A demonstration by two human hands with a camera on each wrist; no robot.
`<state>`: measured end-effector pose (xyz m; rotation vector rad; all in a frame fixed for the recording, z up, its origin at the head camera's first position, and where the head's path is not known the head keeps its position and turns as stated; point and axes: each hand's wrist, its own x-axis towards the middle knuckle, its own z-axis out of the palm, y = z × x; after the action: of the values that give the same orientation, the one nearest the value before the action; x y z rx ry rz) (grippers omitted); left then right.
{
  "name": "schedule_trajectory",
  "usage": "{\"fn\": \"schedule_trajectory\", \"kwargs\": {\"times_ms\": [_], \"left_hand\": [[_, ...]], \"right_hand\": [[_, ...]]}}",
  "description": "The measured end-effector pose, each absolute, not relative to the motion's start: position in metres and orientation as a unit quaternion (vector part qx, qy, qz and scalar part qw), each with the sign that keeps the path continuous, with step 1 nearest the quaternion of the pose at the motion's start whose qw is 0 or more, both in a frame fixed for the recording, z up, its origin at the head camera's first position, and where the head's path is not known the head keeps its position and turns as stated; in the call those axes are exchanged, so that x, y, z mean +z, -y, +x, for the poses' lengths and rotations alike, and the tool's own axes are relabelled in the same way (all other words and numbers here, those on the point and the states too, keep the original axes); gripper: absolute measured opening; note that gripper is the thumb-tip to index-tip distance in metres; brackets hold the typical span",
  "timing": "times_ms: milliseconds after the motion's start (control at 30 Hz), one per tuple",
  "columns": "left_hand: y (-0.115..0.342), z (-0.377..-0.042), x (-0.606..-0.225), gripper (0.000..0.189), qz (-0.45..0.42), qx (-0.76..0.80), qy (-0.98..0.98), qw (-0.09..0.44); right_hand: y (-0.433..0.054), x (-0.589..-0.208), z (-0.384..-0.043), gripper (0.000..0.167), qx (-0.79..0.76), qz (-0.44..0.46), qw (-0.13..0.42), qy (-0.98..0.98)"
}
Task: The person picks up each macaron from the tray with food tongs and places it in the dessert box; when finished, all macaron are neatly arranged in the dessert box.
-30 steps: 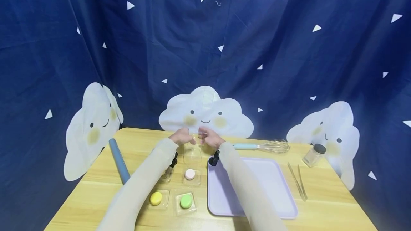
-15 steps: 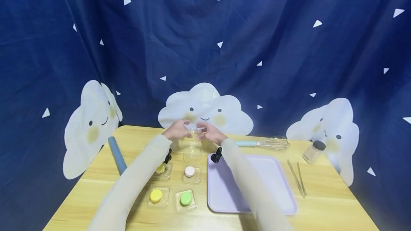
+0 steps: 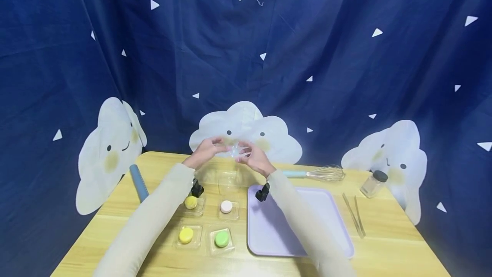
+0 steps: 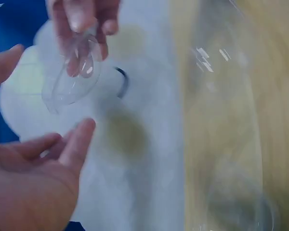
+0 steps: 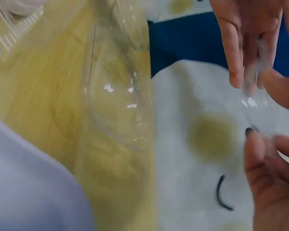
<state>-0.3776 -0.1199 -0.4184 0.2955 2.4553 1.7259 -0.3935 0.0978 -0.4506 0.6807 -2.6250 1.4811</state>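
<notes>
A small clear plastic shell (image 3: 234, 150) is up in the air above the table's far edge. My right hand (image 3: 255, 157) pinches it; in the left wrist view, the right fingers grip the upper end of that shell (image 4: 72, 82). Facing it from the left is my left hand (image 3: 206, 152), thumb and fingers spread. In the left wrist view the left hand (image 4: 38, 173) looks apart from the shell. A larger clear plastic container (image 3: 229, 181) rests on the table below the hands; the right wrist view shows its curved wall (image 5: 115, 106).
Toward me sit several macarons in clear square trays: pink (image 3: 226, 207), green (image 3: 221, 239), yellow (image 3: 186, 235). A lilac tray (image 3: 261, 243) lies right, with a whisk (image 3: 323, 173) behind it. Tongs (image 3: 355, 217), a black-lidded jar (image 3: 373, 184) and a blue stick (image 3: 139, 183) flank the sides.
Both hands have risen from the table, bringing the clear shell up off the container below. The left hand has drawn further left, widening the gap between the wrists.
</notes>
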Motion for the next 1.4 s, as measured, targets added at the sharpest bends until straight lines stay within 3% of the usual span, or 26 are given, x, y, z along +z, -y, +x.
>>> {"fn": "schedule_trajectory", "kwargs": {"times_ms": [133,300,533,733,1167,1300,1400], "left_hand": [[0.131,-0.371,-0.404,0.074,0.070,0.679,-0.717,0.142],[0.145,-0.363,-0.393,0.091,0.060,0.728,-0.632,0.259],[0.151,-0.353,-0.387,0.083,0.111,0.725,-0.591,0.335],[0.153,-0.345,-0.387,0.066,0.139,0.703,-0.609,0.340],[0.159,-0.337,-0.390,0.056,0.179,0.666,-0.635,0.349],[0.159,-0.333,-0.391,0.051,0.196,0.657,-0.663,0.300],[0.156,-0.328,-0.390,0.057,0.216,0.613,-0.725,0.227]], "right_hand": [[-0.101,-0.439,-0.386,0.079,0.387,0.281,0.189,0.858],[-0.107,-0.424,-0.378,0.078,0.199,0.391,0.382,0.813],[-0.108,-0.416,-0.362,0.047,0.053,0.526,0.505,0.683],[-0.108,-0.421,-0.353,0.044,0.012,0.535,0.543,0.647],[-0.106,-0.426,-0.349,0.045,0.001,0.545,0.549,0.634],[-0.105,-0.425,-0.347,0.050,0.008,0.544,0.528,0.653],[-0.104,-0.422,-0.343,0.067,0.036,0.540,0.491,0.683]]}}
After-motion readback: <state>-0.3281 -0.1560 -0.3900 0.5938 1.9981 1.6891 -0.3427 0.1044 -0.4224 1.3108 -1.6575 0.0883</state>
